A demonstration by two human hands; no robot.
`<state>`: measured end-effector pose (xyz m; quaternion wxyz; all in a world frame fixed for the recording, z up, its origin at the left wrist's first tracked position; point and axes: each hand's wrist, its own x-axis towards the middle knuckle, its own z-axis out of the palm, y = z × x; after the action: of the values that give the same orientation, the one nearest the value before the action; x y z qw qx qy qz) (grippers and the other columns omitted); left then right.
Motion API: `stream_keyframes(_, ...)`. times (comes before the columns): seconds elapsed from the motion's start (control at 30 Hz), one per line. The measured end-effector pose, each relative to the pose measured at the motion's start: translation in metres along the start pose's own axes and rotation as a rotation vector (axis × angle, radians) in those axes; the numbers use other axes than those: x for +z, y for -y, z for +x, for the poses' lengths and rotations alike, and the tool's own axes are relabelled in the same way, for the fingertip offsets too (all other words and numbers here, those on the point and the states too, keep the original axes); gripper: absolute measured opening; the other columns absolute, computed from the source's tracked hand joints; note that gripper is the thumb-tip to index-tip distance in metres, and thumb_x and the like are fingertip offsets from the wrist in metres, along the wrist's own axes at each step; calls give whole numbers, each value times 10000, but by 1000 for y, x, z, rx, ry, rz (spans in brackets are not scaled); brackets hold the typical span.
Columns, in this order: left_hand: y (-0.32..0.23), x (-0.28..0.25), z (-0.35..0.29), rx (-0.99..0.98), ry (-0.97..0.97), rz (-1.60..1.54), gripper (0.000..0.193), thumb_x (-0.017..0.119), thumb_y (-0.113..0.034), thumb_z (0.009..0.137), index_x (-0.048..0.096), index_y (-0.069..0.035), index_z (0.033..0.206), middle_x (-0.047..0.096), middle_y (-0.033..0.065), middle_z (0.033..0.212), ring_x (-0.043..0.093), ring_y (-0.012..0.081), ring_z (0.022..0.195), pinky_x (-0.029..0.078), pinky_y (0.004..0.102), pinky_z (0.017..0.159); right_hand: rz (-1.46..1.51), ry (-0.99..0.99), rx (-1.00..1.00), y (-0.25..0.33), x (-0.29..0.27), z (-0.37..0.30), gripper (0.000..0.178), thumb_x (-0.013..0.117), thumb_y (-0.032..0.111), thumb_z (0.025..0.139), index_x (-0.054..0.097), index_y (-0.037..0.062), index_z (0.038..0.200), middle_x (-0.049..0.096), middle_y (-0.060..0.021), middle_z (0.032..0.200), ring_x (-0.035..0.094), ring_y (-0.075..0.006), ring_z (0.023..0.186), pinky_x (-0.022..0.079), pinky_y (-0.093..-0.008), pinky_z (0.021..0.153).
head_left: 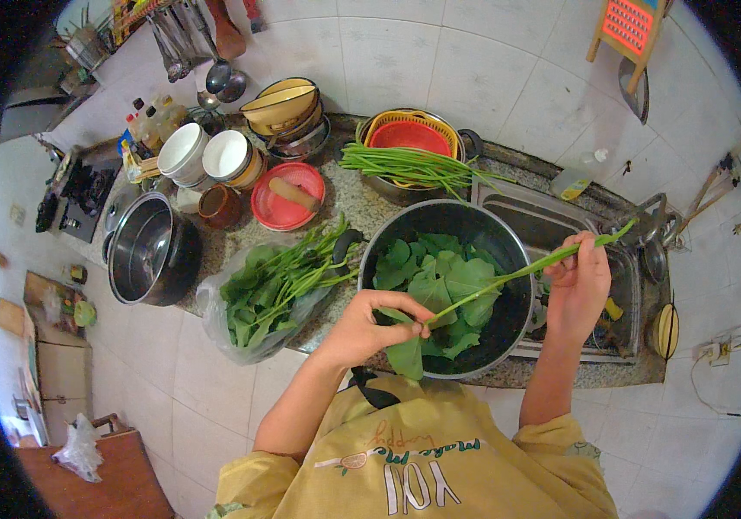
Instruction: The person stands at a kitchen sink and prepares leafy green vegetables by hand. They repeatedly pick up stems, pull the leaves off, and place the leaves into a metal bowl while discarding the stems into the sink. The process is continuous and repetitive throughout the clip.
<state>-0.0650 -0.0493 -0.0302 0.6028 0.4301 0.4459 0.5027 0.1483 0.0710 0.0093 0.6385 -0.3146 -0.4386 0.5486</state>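
Observation:
A long green leaf stem (522,270) stretches between my two hands above a dark pot (509,333). My left hand (375,329) pinches its lower end, where a broad green leaf (406,356) hangs over the pot's near rim. My right hand (578,290) grips the upper end, and the tip sticks out past the fingers. Loose green leaves (444,281) fill the pot's bottom. Left of it lies a clear plastic bag (215,303) with leafy greens (262,298) spilling out. Bare green stems (409,166) rest in a bundle across a yellow colander (450,131) behind the pot.
A metal sink (509,206) sits at the right, with a soap bottle (580,180) behind it. To the left stand a large empty pot (159,259), a red basket (268,208), white bowls (182,156) and yellow bowls (280,108). Ladles (219,76) hang on the wall.

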Motion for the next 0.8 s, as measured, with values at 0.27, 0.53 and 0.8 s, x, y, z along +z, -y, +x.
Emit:
stream_keyframes(0.27, -1, 4, 6, 158, -80, 173, 138, 585, 55, 643, 649, -3, 750, 597, 89, 721, 552, 168, 700, 421, 268, 663, -8, -35, 33, 1, 2, 0, 180, 467, 207, 887, 500, 33, 855, 503, -34, 722, 510, -109, 566, 465, -248, 499)
stream_keyframes(0.53, 17, -2, 19, 92, -362, 221, 177, 588, 13, 699, 641, -16, 865, 595, 70, 862, 526, 161, 894, 382, 275, 816, -20, -157, -55, 5, -13, 10, 184, 479, 220, 884, 507, 42, 849, 511, -27, 746, 517, -99, 602, 478, -246, 535)
stream_keyframes(0.8, 11, -1, 45, 371, -296, 361, 323, 565, -76, 797, 537, -10, 1112, 563, 127, 1090, 497, 210, 1065, 352, 331, 933, 30, -131, 15, 5, 0, 3, 156, 471, 189, 882, 512, 39, 865, 518, -41, 752, 531, -110, 608, 495, -256, 531)
